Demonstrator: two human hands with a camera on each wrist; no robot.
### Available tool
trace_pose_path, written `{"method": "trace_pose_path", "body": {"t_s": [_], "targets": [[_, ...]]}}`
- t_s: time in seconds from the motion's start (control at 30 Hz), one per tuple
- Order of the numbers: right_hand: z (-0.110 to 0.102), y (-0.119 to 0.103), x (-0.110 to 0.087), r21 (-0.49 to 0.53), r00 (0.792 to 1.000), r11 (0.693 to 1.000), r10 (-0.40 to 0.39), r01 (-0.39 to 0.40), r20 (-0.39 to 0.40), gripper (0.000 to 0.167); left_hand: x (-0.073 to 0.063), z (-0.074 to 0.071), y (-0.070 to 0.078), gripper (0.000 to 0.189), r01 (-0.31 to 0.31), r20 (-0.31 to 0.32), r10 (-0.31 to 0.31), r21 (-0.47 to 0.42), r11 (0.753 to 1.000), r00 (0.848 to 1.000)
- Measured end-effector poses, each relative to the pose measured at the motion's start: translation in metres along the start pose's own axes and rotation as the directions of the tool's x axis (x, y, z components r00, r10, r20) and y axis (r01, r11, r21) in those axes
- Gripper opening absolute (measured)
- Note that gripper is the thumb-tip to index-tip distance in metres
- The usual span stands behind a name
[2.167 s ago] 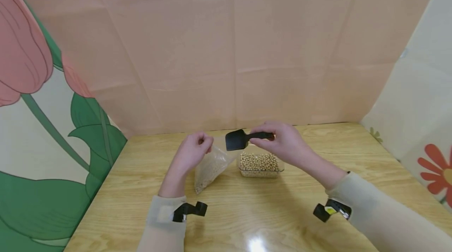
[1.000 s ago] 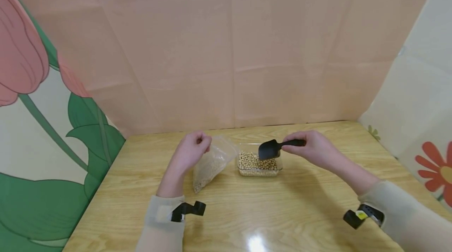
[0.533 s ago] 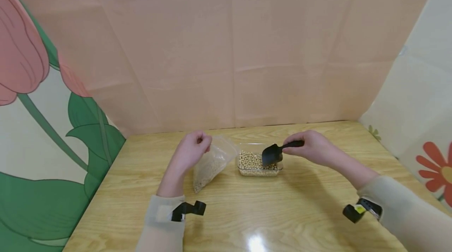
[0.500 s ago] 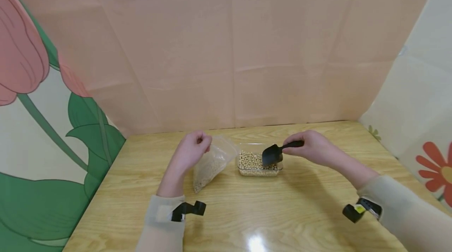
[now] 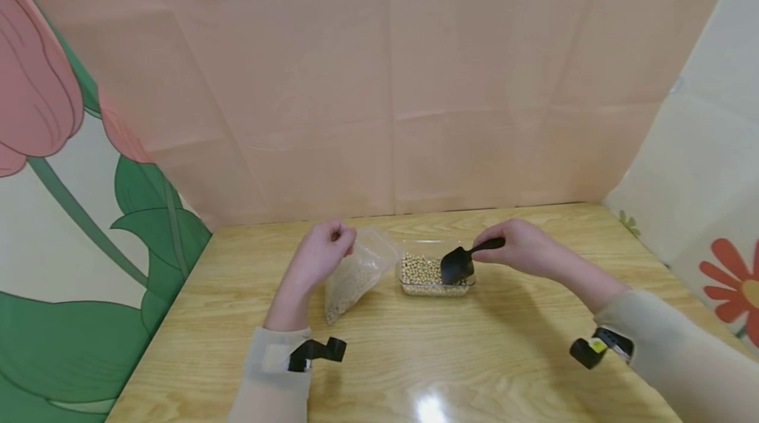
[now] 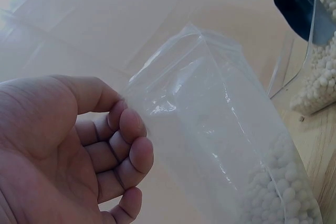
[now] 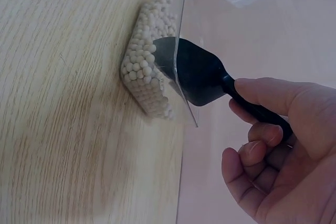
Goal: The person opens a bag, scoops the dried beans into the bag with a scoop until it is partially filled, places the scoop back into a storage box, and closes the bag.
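My left hand (image 5: 323, 253) pinches the upper edge of a clear zip bag (image 6: 194, 103), which leans on the table with pale beans (image 6: 278, 187) gathered at its bottom. In my right hand (image 5: 522, 248) is the handle of a black scoop (image 5: 457, 266), gripped between thumb and fingers. The scoop's blade dips into a clear plastic box (image 7: 181, 72) of round, pale soybeans (image 5: 420, 269). In the right wrist view the tip of the blade is among the beans, behind the box wall. The box stands just right of the bag.
A wooden table (image 5: 379, 357) carries everything. Behind it rises a pink backdrop (image 5: 379, 80). A printed flower panel stands on each side. One small crumb (image 6: 301, 119) lies beside the box in the left wrist view.
My right hand has moved the scoop from above the bag rightward to the box, then lowered and tilted its blade into the beans. The left hand and bag have stayed nearly still.
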State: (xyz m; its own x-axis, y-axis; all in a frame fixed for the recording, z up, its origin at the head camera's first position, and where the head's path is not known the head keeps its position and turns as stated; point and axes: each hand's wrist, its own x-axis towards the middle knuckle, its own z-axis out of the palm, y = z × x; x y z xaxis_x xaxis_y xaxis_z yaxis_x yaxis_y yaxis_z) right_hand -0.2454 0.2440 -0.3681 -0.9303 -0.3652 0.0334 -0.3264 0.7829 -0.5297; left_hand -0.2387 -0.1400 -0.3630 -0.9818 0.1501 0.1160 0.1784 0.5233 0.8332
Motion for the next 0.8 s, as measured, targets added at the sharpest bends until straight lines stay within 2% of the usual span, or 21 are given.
{"method": "trace_pose_path", "body": {"t_s": [0.43,0.8], "targets": [[0.015,0.004,0.004,0.062,1.000,0.998,0.013,-0.014,0.015,0.022,0.000,0.000,0.001,0.030,0.002,0.003,-0.002,0.006,1.000,1.000],[0.034,0.016,0.000,0.155,0.997,0.985,0.078,-0.077,0.000,0.034,-0.001,-0.001,0.001,0.030,0.009,0.004,-0.009,0.011,1.000,1.000]]}}
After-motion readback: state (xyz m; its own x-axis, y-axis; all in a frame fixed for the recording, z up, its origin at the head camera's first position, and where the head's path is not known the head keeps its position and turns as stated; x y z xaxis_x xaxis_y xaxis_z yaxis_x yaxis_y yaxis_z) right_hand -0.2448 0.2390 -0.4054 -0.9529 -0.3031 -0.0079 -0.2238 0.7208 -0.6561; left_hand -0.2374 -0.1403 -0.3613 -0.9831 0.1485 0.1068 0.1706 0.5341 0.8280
